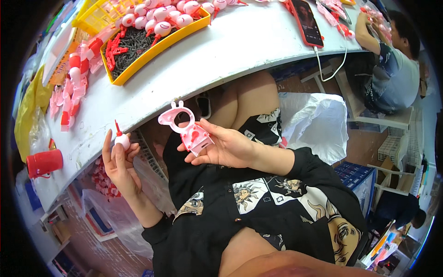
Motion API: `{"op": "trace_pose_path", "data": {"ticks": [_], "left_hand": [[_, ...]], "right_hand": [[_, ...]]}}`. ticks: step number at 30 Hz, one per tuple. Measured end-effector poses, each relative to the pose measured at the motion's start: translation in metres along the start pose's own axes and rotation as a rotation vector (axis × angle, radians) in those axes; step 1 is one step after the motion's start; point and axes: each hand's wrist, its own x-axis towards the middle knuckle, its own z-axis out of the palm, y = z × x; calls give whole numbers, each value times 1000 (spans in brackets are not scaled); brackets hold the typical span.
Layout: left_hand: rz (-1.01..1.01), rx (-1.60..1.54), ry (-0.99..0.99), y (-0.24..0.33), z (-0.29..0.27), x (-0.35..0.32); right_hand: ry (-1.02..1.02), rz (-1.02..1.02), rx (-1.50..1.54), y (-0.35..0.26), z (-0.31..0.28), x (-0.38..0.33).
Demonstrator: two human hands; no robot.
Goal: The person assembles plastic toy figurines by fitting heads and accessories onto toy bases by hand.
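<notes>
My left hand (122, 168) pinches a small round white-and-pink ball piece (122, 141) with a thin red spike pointing up. In my right hand (226, 145) lies a pink plastic toy shell (198, 137), gripped between thumb and fingers. The shell has an animal-head outline with two ears, a large round hole and a red part on its lower body. The two pieces are apart, both held over my lap just off the table's near edge. Beyond them, a yellow tray (160, 45) holds black screws, red pieces and several more round ball pieces (162, 28).
On the white table (194, 60) lie a phone (305, 23) with a white cable (333, 76), pink and red toy parts (74, 87) at left, and a red cup-like container (44, 163). A white bag (316, 124) is right of my lap. Another person (392, 64) sits at far right.
</notes>
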Motion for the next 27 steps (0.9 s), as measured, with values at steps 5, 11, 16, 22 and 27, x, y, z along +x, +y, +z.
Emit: {"op": "trace_pose_path", "data": {"ticks": [5, 11, 16, 22, 27], "left_hand": [[49, -194, -115, 23, 13, -6], [241, -68, -177, 32, 61, 8], [317, -49, -107, 31, 62, 4], [409, 147, -61, 27, 56, 2], [447, 297, -20, 25, 54, 5]], "right_hand": [[40, -68, 2, 0, 1, -4], [44, -95, 13, -9, 6, -12], [43, -47, 32, -6, 3, -8], [49, -16, 18, -3, 3, -3], [60, -34, 1, -3, 3, -4]]}}
